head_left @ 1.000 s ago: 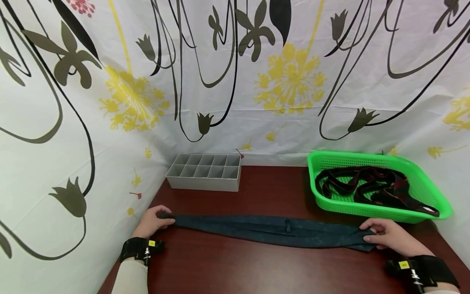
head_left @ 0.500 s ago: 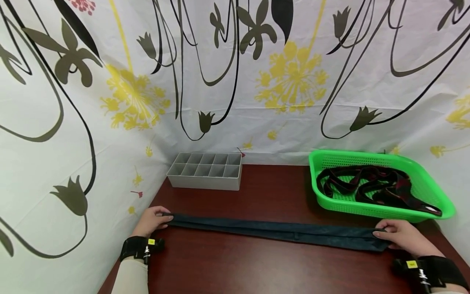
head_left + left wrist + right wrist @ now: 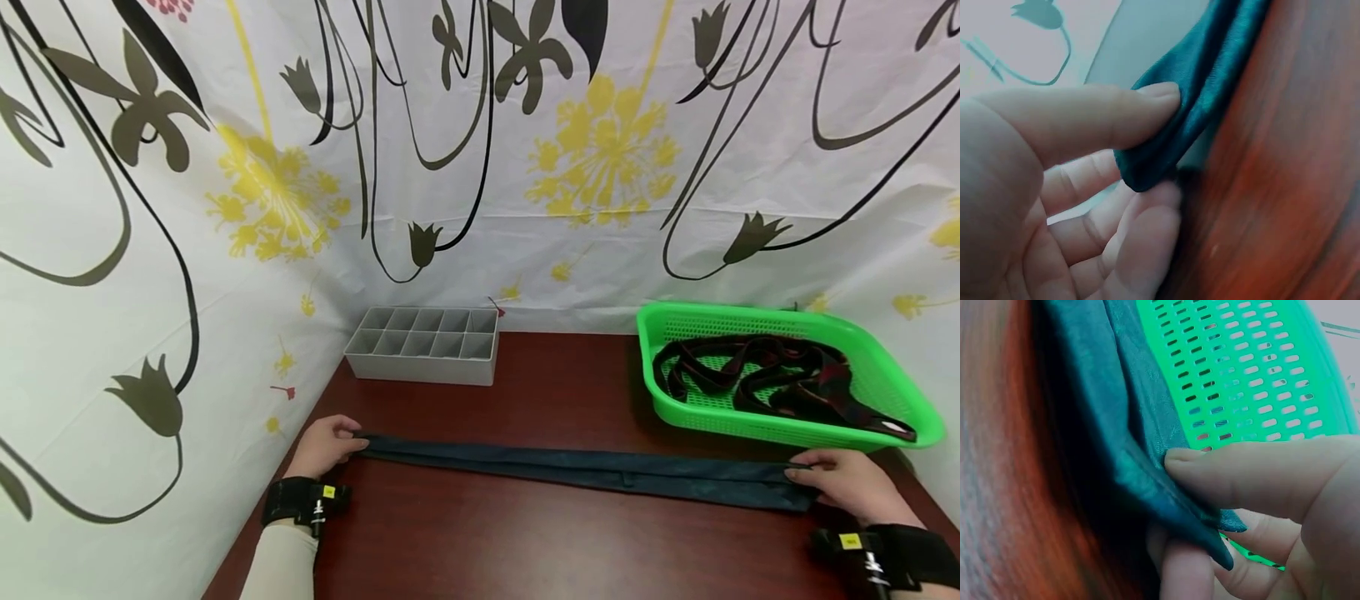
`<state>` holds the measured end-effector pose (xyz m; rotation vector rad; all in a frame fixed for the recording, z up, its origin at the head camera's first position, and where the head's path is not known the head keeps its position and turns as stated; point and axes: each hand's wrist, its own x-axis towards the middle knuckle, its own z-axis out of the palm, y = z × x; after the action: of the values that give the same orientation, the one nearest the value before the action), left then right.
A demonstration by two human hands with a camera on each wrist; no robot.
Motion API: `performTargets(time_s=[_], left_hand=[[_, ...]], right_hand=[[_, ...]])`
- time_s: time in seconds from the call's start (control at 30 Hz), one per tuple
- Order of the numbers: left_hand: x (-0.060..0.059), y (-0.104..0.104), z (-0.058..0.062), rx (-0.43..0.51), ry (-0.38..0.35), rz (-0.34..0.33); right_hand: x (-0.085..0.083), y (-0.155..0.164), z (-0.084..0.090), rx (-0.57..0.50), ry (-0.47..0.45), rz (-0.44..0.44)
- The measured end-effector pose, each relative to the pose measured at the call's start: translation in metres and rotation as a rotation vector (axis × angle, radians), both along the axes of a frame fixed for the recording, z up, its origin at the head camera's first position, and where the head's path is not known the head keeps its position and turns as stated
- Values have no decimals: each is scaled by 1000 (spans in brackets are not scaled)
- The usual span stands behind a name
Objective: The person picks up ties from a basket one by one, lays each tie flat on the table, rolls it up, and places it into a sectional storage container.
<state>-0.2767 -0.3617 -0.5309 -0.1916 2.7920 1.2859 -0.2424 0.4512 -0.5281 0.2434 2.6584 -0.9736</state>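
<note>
A dark teal necktie (image 3: 525,465) stretches from left to right above the brown table, with a small keeper loop (image 3: 627,479) showing near its middle. My left hand (image 3: 324,446) pinches the narrower left end. In the left wrist view, the thumb presses on the shiny teal fabric (image 3: 1207,87) with fingers beneath it. At the wider right end, my right hand (image 3: 851,483) pinches the tie between thumb and fingers. The right wrist view shows the folded fabric (image 3: 1094,381) and its pointed tip below the thumb; part of the fingers is hidden behind it.
A green perforated basket (image 3: 750,427) stands at the back right, close to my right hand. It holds a dark, red-patterned tie (image 3: 795,400) lying in loops. A grey divided box (image 3: 420,368) sits at the back left, against the patterned curtain (image 3: 480,250).
My right hand has moved right with its end of the tie. The tie looks straighter and narrower than before. The head view has shifted slightly.
</note>
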Motion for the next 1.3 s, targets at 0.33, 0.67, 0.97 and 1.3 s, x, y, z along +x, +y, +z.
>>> performTargets(time_s=[0.33,0.67,0.97,1.3], left_hand=[[0,3,1,-7,4,20],[0,5,0,36,0,59],[2,-4,0,12,-3,65],[-3,9,-1,-77,12,46]], right_hand=[[3,3,3,64,6,-28],[31,-65,61,349,294,77],[7,-251,107,98,622,461],[-43,-460,55,-262,512,418]])
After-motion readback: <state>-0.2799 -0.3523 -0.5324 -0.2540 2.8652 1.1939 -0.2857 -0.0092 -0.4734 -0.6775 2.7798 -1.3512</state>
